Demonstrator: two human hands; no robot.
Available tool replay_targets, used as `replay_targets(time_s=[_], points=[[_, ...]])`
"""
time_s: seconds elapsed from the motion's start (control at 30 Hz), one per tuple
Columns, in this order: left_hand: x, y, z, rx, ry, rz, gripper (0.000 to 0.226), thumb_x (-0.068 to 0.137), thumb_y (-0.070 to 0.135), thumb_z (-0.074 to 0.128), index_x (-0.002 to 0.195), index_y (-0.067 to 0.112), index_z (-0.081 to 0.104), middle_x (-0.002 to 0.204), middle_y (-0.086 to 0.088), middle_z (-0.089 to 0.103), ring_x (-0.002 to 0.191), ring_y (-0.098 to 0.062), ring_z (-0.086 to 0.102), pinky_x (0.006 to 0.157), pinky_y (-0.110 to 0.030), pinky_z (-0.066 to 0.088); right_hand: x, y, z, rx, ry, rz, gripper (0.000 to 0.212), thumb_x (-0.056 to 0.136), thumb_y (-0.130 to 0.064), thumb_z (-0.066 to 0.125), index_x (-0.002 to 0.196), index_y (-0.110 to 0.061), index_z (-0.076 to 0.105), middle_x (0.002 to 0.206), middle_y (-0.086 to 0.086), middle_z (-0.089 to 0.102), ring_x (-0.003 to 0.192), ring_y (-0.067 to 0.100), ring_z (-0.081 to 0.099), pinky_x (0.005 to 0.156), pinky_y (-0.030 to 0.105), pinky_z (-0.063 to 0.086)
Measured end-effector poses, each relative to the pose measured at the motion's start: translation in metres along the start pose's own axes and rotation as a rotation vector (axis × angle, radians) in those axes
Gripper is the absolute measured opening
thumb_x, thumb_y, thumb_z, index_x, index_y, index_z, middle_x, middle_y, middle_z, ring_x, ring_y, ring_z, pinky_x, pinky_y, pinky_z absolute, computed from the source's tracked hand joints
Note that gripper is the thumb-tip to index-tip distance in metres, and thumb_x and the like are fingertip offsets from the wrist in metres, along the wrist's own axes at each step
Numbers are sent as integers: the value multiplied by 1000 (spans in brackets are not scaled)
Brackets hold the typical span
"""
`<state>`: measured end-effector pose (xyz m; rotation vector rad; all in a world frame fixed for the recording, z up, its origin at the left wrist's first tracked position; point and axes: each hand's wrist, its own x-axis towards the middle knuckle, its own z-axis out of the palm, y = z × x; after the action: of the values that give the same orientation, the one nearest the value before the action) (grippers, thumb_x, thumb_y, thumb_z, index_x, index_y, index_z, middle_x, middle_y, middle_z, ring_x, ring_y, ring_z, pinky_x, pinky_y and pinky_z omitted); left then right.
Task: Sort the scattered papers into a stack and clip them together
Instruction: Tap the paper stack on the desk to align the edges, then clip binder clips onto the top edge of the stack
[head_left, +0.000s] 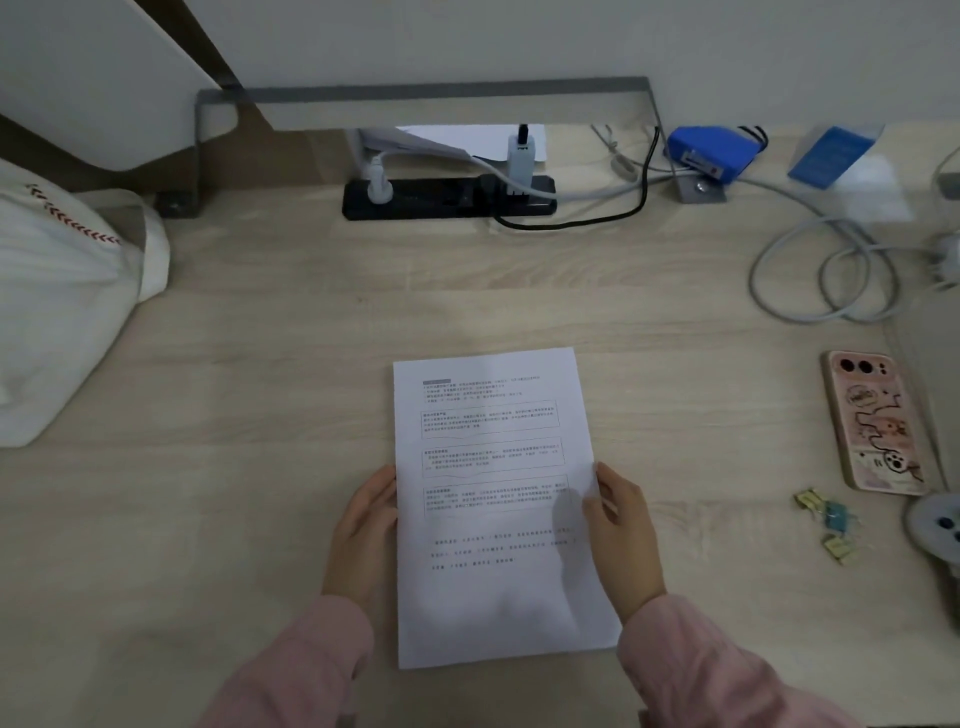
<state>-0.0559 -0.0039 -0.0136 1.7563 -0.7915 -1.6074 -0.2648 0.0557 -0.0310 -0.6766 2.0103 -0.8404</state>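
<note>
**Q:** Which step did the view show?

**A:** Squaring, by my reading. The papers (498, 493) lay as one stack on the desk (260, 364), straight in front of the person, with no loose sheet visible elsewhere on the working area. The left hand (363, 530) lay with straight fingers flat against the stack's left edge, grasping nothing that could be seen. The right hand (621, 535) pinched the right edge, thumb on the top sheet; a grey shadow through the paper suggested fingers beneath.

**Q:** Was the stack clipped?

**A:** No. The clips (828, 525), a small cluster, lay well apart to the right, just below the phone (875, 421). None touched the papers.

**Q:** What did the next move call for?

**A:** Probably this: one hand had to hold the sheets aligned while the other let go and reached right for a single clip. The right hand was the nearer. The clip then had to be squeezed wide and pushed over one edge, likely the top, without letting the sheets slide.
</note>
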Motion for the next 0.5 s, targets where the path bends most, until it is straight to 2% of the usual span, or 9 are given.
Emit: replay_targets(time_s=[0.07,0.2,0.33,0.4,0.5], points=[[-1,0,0,7,-1,6,39,88,-10,39,110,18,56,100,10,64,84,5,62,60,-4,48,0,2,1,-5,-3,-10,44,92,-6,46,136,-7,43,136,7,43,123,21,46,109,37,35],[0,1,-1,35,-19,23,40,88,-8,40,112,19,56,102,13,63,91,3,58,68,-9,46,-2,1,2,-30,-6,-47,44,92,-3,45,135,-5,41,136,8,41,124,21,43,109,30,32],[-2,0,-2,100,-27,69,40,89,-5,44,120,17,54,114,6,60,98,-1,56,80,-15,41,-5,-3,-14,63,19,-23,44,92,-9,49,136,-11,41,125,-2,47,121,17,45,101,25,34],[1,-3,-5,239,13,137,44,89,0,49,130,16,48,127,6,48,113,-10,49,93,-21,36,-2,3,-35,-12,101,-55,47,92,-13,50,137,-9,40,131,0,43,126,18,40,104,27,30],[4,-7,-3,594,21,336,49,89,11,55,136,15,43,143,5,34,133,-14,31,107,-25,23,2,23,-74,-281,274,-46,49,89,-11,55,135,-4,42,143,17,35,132,32,33,109,36,26]])
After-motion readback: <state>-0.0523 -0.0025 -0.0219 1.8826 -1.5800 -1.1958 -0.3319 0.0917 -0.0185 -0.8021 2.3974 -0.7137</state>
